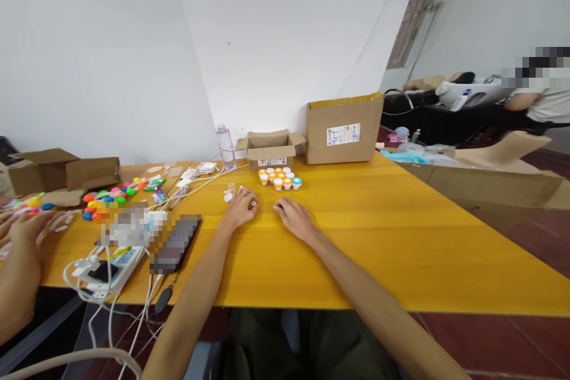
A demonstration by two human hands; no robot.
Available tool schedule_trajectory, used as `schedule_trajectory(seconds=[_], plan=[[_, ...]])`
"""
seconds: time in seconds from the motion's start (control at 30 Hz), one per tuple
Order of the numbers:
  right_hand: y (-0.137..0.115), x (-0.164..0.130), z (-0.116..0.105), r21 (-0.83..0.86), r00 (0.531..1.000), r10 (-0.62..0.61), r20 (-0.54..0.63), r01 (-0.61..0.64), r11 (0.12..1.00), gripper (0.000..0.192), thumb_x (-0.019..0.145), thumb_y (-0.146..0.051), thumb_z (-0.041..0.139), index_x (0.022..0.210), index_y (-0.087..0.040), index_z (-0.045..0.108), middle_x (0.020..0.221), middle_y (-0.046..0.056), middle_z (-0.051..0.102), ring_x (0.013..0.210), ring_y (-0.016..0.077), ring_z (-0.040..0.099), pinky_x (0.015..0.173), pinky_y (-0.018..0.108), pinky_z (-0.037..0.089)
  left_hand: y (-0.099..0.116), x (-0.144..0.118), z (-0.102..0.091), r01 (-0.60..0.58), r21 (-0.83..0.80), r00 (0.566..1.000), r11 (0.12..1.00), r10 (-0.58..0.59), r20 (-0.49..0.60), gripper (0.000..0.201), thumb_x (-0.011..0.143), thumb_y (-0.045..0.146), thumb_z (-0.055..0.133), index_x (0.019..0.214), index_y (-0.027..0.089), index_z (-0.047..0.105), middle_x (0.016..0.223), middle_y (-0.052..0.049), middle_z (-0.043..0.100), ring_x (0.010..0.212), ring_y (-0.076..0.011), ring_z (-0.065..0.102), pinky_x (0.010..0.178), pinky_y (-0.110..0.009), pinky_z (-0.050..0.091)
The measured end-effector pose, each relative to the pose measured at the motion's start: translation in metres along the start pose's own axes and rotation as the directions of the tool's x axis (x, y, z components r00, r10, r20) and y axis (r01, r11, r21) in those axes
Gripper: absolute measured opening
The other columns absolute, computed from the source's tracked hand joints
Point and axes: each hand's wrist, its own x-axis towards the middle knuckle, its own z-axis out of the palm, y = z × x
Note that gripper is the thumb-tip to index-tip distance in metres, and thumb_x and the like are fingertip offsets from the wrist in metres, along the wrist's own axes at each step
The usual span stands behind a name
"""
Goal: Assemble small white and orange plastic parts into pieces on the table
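My left hand (240, 209) rests low over the wooden table (338, 249), its fingers curled round a small white piece (253, 203) that is mostly hidden. To its right my right hand (294, 217) has its fingers pinched together; what is in them, if anything, is too small to make out. Just beyond both hands stands a cluster of small white jars (278, 184) with orange bands, and one jar (296, 183) has a teal band. A white disc (228, 196) and a clear small piece (231, 187) lie beside my left hand.
Behind the jars are an open cardboard box (271, 151), a clear bottle (226, 148) and a large closed carton (345, 130). Left of my arm lie a phone (178, 243), a power strip (127, 258) with cables and colourful balls (118, 193). A co-worker's hand (27, 225) is far left.
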Motion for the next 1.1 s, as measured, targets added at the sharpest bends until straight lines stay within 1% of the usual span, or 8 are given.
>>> schedule_trajectory(seconds=[0.13, 0.33, 0.47, 0.57, 0.67, 0.8, 0.93, 1.1], plan=[[-0.003, -0.001, -0.003, 0.002, 1.000, -0.005, 0.021, 0.005, 1.000, 0.010, 0.095, -0.020, 0.052, 0.091, -0.022, 0.061, 0.097, 0.005, 0.070, 0.089, 0.0181, 0.066, 0.072, 0.026, 0.044, -0.003, 0.000, 0.000, 0.058, 0.028, 0.998, 0.998, -0.057, -0.036, 0.015, 0.081, 0.014, 0.055, 0.087, 0.025, 0.064, 0.101, -0.008, 0.061, 0.109, -0.0281, 0.052, 0.099, -0.045, 0.041], [0.000, -0.003, 0.000, 0.003, 0.991, -0.135, 0.007, 0.135, 0.991, 0.011, 0.096, -0.021, 0.053, 0.092, -0.023, 0.063, 0.094, 0.005, 0.068, 0.088, 0.0173, 0.064, 0.075, 0.027, 0.045, -0.008, -0.001, -0.001, 0.158, 0.028, 0.978, 0.987, -0.153, -0.139, 0.012, 0.085, 0.018, 0.057, 0.093, 0.025, 0.061, 0.110, -0.009, 0.060, 0.117, -0.0304, 0.049, 0.097, -0.047, 0.041], [0.000, -0.001, 0.007, -0.043, 0.980, -0.195, 0.027, 0.196, 0.980, 0.012, 0.096, -0.022, 0.052, 0.093, -0.023, 0.064, 0.095, 0.005, 0.067, 0.090, 0.0183, 0.064, 0.076, 0.028, 0.046, -0.012, 0.000, -0.002, 0.226, -0.009, 0.954, 0.974, -0.223, -0.199, 0.014, 0.085, 0.021, 0.058, 0.097, 0.026, 0.062, 0.110, -0.009, 0.061, 0.114, -0.0307, 0.051, 0.094, -0.046, 0.042], [-0.004, 0.005, 0.014, -0.088, 0.974, -0.218, 0.056, 0.223, 0.971, 0.012, 0.096, -0.023, 0.052, 0.094, -0.024, 0.063, 0.098, 0.005, 0.066, 0.090, 0.0189, 0.063, 0.074, 0.028, 0.047, -0.018, 0.002, -0.004, 0.281, -0.065, 0.911, 0.958, -0.287, -0.295, 0.015, 0.087, 0.021, 0.053, 0.098, 0.026, 0.063, 0.107, -0.009, 0.063, 0.111, -0.0301, 0.054, 0.093, -0.045, 0.044], [-0.013, 0.019, 0.024, -0.122, 0.971, -0.222, 0.088, 0.231, 0.965, 0.013, 0.097, -0.023, 0.050, 0.098, -0.024, 0.063, 0.103, 0.006, 0.066, 0.087, 0.0193, 0.064, 0.071, 0.029, 0.046, -0.028, 0.004, -0.008, 0.345, -0.126, 0.844, 0.930, -0.366, -0.392, 0.017, 0.087, 0.018, 0.051, 0.097, 0.025, 0.062, 0.107, -0.009, 0.063, 0.109, -0.0292, 0.055, 0.093, -0.044, 0.044], [-0.028, 0.043, 0.034, -0.133, 0.975, -0.193, 0.110, 0.207, 0.969, 0.017, 0.096, -0.019, 0.048, 0.102, -0.023, 0.064, 0.107, 0.009, 0.066, 0.090, 0.0210, 0.064, 0.072, 0.031, 0.047, -0.040, 0.003, -0.007, 0.397, -0.201, 0.780, 0.896, -0.444, -0.441, 0.019, 0.082, 0.014, 0.051, 0.096, 0.023, 0.061, 0.106, -0.008, 0.062, 0.106, -0.0269, 0.058, 0.094, -0.044, 0.046], [-0.032, 0.053, 0.036, -0.073, 0.976, -0.187, 0.111, 0.196, 0.978, 0.024, 0.097, -0.016, 0.044, 0.104, -0.023, 0.065, 0.107, 0.008, 0.066, 0.093, 0.0207, 0.064, 0.076, 0.030, 0.047, -0.044, 0.001, -0.002, 0.375, -0.210, 0.807, 0.903, -0.430, -0.405, 0.020, 0.078, 0.011, 0.053, 0.091, 0.023, 0.061, 0.102, -0.007, 0.060, 0.103, -0.0258, 0.059, 0.094, -0.043, 0.048], [-0.023, 0.044, 0.033, 0.003, 0.976, -0.209, 0.065, 0.209, 0.978, 0.028, 0.095, -0.010, 0.045, 0.103, -0.024, 0.067, 0.105, 0.007, 0.066, 0.098, 0.0195, 0.062, 0.083, 0.030, 0.047, -0.041, 0.000, 0.004, 0.411, -0.148, 0.847, 0.900, -0.437, -0.304, 0.017, 0.075, 0.011, 0.059, 0.086, 0.024, 0.062, 0.101, -0.007, 0.057, 0.100, -0.0261, 0.058, 0.094, -0.044, 0.047]])
